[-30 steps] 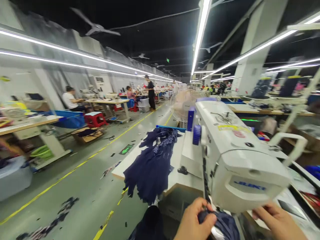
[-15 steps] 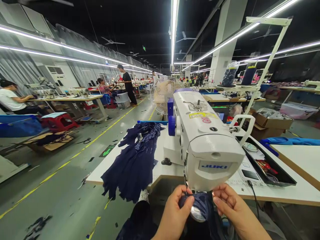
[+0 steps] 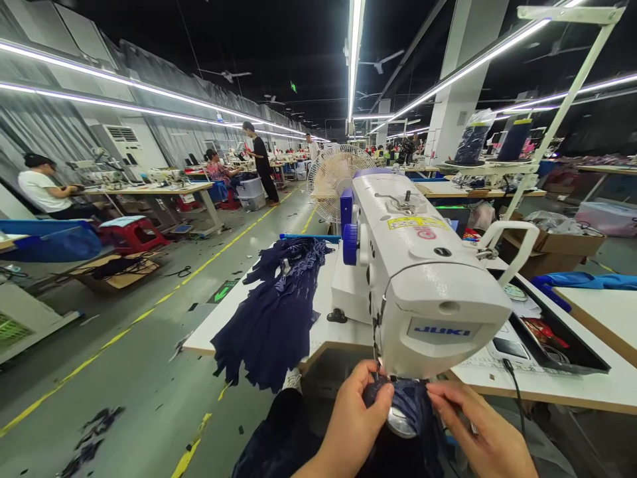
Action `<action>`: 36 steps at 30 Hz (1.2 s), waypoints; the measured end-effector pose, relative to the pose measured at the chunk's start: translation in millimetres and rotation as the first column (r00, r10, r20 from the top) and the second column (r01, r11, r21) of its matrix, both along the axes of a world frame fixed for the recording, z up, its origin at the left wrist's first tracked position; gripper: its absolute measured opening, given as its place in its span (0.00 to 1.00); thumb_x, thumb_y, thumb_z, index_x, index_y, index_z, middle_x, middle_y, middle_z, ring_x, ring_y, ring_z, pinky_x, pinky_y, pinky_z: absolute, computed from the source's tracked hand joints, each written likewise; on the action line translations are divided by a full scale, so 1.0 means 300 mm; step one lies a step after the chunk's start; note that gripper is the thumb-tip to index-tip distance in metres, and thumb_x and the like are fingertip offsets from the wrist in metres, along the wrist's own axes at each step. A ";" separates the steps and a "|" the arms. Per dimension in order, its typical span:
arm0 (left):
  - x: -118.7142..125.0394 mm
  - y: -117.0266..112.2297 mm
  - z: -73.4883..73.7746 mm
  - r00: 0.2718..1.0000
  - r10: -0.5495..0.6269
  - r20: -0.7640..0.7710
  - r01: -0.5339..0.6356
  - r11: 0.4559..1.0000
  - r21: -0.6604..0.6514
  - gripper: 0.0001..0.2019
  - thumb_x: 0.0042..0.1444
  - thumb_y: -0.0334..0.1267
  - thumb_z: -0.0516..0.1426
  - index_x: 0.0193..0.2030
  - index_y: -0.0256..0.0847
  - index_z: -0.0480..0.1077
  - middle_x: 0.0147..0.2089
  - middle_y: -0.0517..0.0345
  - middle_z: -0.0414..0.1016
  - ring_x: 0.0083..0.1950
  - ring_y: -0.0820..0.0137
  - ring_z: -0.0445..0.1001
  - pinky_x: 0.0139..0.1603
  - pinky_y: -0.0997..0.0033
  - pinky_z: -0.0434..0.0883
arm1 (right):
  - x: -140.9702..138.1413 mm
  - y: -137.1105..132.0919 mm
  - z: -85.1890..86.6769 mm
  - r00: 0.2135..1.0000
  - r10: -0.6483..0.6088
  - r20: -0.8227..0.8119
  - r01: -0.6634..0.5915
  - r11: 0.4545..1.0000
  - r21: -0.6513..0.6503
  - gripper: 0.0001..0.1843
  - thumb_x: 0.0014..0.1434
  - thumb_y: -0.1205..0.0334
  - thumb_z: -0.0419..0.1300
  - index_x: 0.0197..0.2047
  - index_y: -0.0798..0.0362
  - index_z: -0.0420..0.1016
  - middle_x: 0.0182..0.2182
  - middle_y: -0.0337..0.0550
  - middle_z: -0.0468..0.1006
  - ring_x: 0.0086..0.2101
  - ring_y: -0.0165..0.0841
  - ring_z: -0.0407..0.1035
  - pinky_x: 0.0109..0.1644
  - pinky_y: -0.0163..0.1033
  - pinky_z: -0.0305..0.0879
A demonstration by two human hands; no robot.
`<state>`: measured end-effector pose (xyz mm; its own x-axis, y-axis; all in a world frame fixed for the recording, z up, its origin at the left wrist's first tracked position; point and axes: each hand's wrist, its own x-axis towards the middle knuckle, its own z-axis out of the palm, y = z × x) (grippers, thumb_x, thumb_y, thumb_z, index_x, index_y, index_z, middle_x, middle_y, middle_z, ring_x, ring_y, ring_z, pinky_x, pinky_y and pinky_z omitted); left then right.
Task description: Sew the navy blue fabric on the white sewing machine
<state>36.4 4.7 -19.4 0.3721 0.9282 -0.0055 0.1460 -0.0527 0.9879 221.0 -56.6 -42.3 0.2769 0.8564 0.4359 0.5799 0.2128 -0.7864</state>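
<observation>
Landmark: sewing machine (image 3: 423, 279), white, head end facing the camera.

Navy fabric piece (image 3: 411, 405) is bunched directly below the machine's head, at the needle area, just under the front plate. A shiny round metal part (image 3: 399, 419) is seen under the cloth; what it is cannot be told.

Left hand (image 3: 355, 421): placed to the left of the machine's needle, fingers (image 3: 381, 398) closed in a pinch on the fabric's left edge, thumb uppermost. Right hand (image 3: 480, 435): placed to the right of the needle, fingers (image 3: 440, 397) nearly closed, tips pressed on the fabric's right edge; whether gripped or only pressed flat cannot be told.

Key relation: fabric lies between the two hands, directly ahead of the fingertips, w/ its visible stretch running left–right across the needle line. Both hands are about equally near; left has the firmer hold. Needle itself is hidden by the head.

More navy cloth, a pile (image 3: 279, 312), is draped over the table (image 3: 323, 335) edge, left of the machine, apart from the hands.

Writing: "JUKI" in blue on the machine's front plate (image 3: 444, 330). Yellow label (image 3: 417, 223) and round red sticker on the machine's top: text too small to read. Fan (image 3: 331, 179) stands behind the machine.
</observation>
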 end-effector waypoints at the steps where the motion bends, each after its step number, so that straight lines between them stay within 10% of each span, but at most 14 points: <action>1: 0.002 0.000 0.005 1.000 -0.001 -0.003 0.001 1.000 0.013 0.09 0.57 0.38 0.55 0.43 0.39 0.68 0.35 0.58 0.71 0.37 0.70 0.67 0.41 0.73 0.64 | 0.009 -0.001 -0.006 0.993 -0.010 0.114 0.001 0.997 0.076 0.10 0.59 0.51 0.58 0.39 0.42 0.78 0.38 0.40 0.78 0.36 0.33 0.73 0.42 0.31 0.70; 7: 0.017 0.013 0.012 0.994 -0.012 0.110 0.017 0.999 -0.043 0.06 0.57 0.36 0.53 0.40 0.38 0.69 0.35 0.58 0.72 0.38 0.69 0.68 0.41 0.74 0.63 | 0.046 0.003 -0.009 0.955 0.033 0.296 -0.083 0.984 0.160 0.10 0.64 0.62 0.51 0.48 0.44 0.69 0.36 0.36 0.80 0.32 0.27 0.77 0.37 0.24 0.72; 15: 0.023 0.030 0.043 0.991 0.033 -0.128 -0.026 0.998 0.052 0.07 0.54 0.38 0.55 0.33 0.37 0.73 0.29 0.61 0.71 0.32 0.71 0.66 0.33 0.75 0.61 | 0.026 0.023 -0.044 0.921 0.096 0.378 -0.157 0.978 0.134 0.19 0.63 0.64 0.53 0.56 0.41 0.66 0.46 0.41 0.76 0.44 0.37 0.72 0.47 0.36 0.71; 24: 0.024 0.032 0.039 0.995 0.024 -0.095 -0.016 0.997 0.080 0.08 0.54 0.41 0.57 0.33 0.39 0.74 0.31 0.61 0.74 0.34 0.69 0.69 0.33 0.76 0.62 | -0.012 0.058 -0.012 0.897 0.103 0.429 -0.211 0.954 0.214 0.15 0.61 0.67 0.55 0.48 0.44 0.73 0.36 0.41 0.77 0.36 0.35 0.72 0.41 0.37 0.66; 31: 0.030 0.050 0.060 0.994 -0.019 -0.111 0.022 0.999 0.024 0.07 0.52 0.37 0.58 0.34 0.36 0.74 0.33 0.57 0.76 0.37 0.65 0.71 0.36 0.74 0.64 | -0.001 0.107 0.028 0.990 0.122 0.065 -0.107 0.973 -0.205 0.11 0.56 0.50 0.58 0.34 0.46 0.78 0.33 0.45 0.77 0.36 0.43 0.72 0.37 0.42 0.70; 36: 0.039 0.046 0.045 0.999 0.017 -0.045 -0.016 0.999 0.040 0.05 0.53 0.36 0.57 0.34 0.37 0.72 0.32 0.58 0.74 0.40 0.64 0.72 0.42 0.72 0.66 | 0.021 0.181 0.120 0.888 0.375 -0.267 -0.452 0.818 -0.356 0.11 0.56 0.52 0.60 0.39 0.48 0.77 0.39 0.44 0.79 0.49 0.45 0.68 0.53 0.45 0.64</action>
